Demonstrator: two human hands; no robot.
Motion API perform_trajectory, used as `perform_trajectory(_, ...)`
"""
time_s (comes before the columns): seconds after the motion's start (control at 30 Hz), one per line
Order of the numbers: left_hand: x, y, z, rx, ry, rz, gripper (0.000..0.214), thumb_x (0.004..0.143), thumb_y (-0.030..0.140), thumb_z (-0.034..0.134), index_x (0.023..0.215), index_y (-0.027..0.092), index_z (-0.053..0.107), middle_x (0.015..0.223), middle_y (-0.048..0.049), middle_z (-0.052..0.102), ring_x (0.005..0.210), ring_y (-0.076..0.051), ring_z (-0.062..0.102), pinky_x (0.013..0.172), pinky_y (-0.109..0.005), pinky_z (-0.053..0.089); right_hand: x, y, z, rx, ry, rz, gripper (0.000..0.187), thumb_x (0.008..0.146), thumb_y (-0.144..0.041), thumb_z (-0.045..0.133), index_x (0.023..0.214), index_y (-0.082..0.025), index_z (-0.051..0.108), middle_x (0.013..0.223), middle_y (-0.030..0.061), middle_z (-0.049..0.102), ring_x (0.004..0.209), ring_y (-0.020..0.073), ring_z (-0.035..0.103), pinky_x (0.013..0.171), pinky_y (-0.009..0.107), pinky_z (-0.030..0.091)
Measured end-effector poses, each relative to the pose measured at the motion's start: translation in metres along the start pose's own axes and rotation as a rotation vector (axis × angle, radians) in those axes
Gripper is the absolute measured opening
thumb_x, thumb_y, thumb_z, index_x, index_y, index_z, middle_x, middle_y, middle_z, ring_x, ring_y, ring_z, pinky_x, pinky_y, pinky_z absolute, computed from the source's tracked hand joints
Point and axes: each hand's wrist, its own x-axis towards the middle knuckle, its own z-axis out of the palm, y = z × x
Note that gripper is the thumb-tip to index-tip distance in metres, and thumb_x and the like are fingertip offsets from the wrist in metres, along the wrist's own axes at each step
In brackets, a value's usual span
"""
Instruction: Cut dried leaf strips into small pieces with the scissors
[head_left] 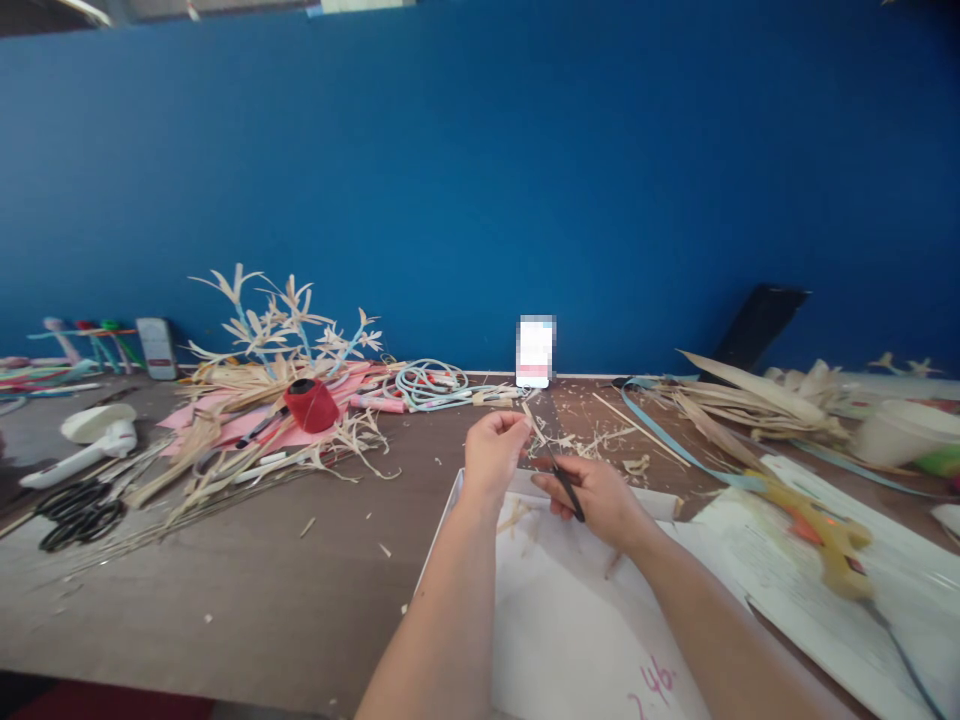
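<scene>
My left hand (pixel 491 450) pinches a narrow pale strip of dried husk (pixel 534 424) between thumb and fingertips. Close beside it, my right hand (pixel 596 495) is closed around small scissors with a dark handle (pixel 570 492); their blades point up toward the strip. Whether the blades touch the strip I cannot tell. Below both hands lies a shallow white box lid or tray (pixel 570 610) with pink handwriting near its front. A few small tan pieces (pixel 516 515) rest in it, partly hidden by my arms.
Husk flowers (pixel 259 325), a red thread spool (pixel 312 405) and black-handled scissors (pixel 82 512) lie left. A lit phone (pixel 535 350) leans against the blue partition (pixel 480 180). On the right are a yellow glue gun (pixel 825 535) with a cord, papers (pixel 892 620) and husks (pixel 780 400). Scraps litter the table.
</scene>
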Motion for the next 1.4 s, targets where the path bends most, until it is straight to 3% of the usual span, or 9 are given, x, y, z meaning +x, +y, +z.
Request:
perform_trajectory(0.13, -0.004, 0.004, 0.001, 0.002, -0.025, -0.014, 0.018, 0.063, 0.029, 0.062, 0.070, 0.013, 0.062, 0.062, -0.0018, 0.059, 0.058, -0.009, 0.054, 0.052, -0.019, 0.043, 0.002, -0.001, -0.003, 0.056, 0.072, 0.015, 0.037, 0.072, -0.042, 0.061, 0.100, -0.019, 0.063, 0.054, -0.0006, 0.060, 0.048, 0.0129, 0.051, 0.049, 0.024, 0.040)
perform_trajectory(0.3, -0.007, 0.003, 0.002, 0.029, -0.116, -0.051, 0.015, 0.064, 0.025, 0.062, 0.072, 0.012, 0.060, 0.068, -0.0042, 0.062, 0.061, -0.010, 0.056, 0.056, -0.021, 0.046, 0.005, -0.001, -0.007, 0.273, 0.262, 0.086, 0.042, 0.069, -0.044, 0.064, 0.100, -0.016, 0.062, 0.060, 0.0015, 0.061, 0.053, 0.0124, 0.051, 0.053, 0.025, 0.040)
perform_trajectory(0.57, -0.011, 0.001, 0.005, 0.224, -0.360, -0.137, 0.009, 0.064, 0.017, 0.061, 0.072, 0.014, 0.059, 0.066, -0.0024, 0.059, 0.060, -0.009, 0.054, 0.059, -0.023, 0.046, 0.009, 0.008, -0.010, 0.478, 0.441, -0.048, 0.054, 0.060, -0.035, 0.072, 0.110, -0.022, 0.058, 0.078, 0.0010, 0.060, 0.059, 0.0112, 0.050, 0.050, 0.024, 0.036)
perform_trajectory(0.73, -0.012, 0.000, 0.005, 0.257, -0.376, -0.137, 0.010, 0.064, 0.016, 0.060, 0.073, 0.015, 0.058, 0.067, -0.0023, 0.058, 0.060, -0.009, 0.053, 0.059, -0.023, 0.046, 0.009, 0.010, -0.013, 0.450, 0.483, -0.071, 0.047, 0.062, -0.031, 0.070, 0.106, -0.021, 0.059, 0.073, -0.0007, 0.058, 0.056, 0.0099, 0.048, 0.048, 0.022, 0.034)
perform_trajectory(0.9, -0.009, -0.004, 0.005, 0.259, -0.389, -0.137, 0.010, 0.063, 0.017, 0.061, 0.073, 0.015, 0.058, 0.068, -0.0023, 0.059, 0.060, -0.009, 0.053, 0.060, -0.023, 0.046, 0.012, 0.015, -0.020, 0.494, 0.611, -0.071, 0.048, 0.061, -0.027, 0.070, 0.107, -0.021, 0.059, 0.066, -0.0014, 0.057, 0.054, 0.0091, 0.046, 0.042, 0.019, 0.030)
perform_trajectory(1.07, -0.009, -0.003, 0.006, 0.252, -0.346, -0.125, 0.010, 0.064, 0.017, 0.060, 0.073, 0.015, 0.058, 0.068, -0.0017, 0.058, 0.061, -0.009, 0.053, 0.059, -0.023, 0.046, 0.010, 0.008, -0.020, 0.601, 0.488, -0.024, 0.046, 0.062, -0.031, 0.071, 0.105, -0.021, 0.059, 0.070, 0.0018, 0.061, 0.061, 0.0133, 0.053, 0.037, 0.017, 0.026)
perform_trajectory(1.23, -0.010, -0.002, 0.007, 0.273, -0.316, -0.115, 0.009, 0.064, 0.017, 0.060, 0.072, 0.015, 0.058, 0.066, -0.0012, 0.057, 0.060, -0.009, 0.052, 0.057, -0.021, 0.045, 0.008, 0.003, -0.018, 0.692, 0.412, 0.026, 0.038, 0.070, -0.045, 0.063, 0.098, -0.018, 0.061, 0.076, 0.0062, 0.064, 0.060, 0.0121, 0.051, 0.035, 0.017, 0.024)
perform_trajectory(1.4, -0.009, -0.004, 0.006, 0.281, -0.316, -0.091, 0.010, 0.064, 0.019, 0.060, 0.074, 0.015, 0.059, 0.067, -0.0014, 0.058, 0.059, -0.009, 0.052, 0.055, -0.021, 0.044, 0.008, 0.005, -0.019, 0.569, 0.387, 0.043, 0.042, 0.063, -0.036, 0.072, 0.100, -0.019, 0.061, 0.070, 0.0024, 0.061, 0.057, 0.0107, 0.048, 0.038, 0.018, 0.024)
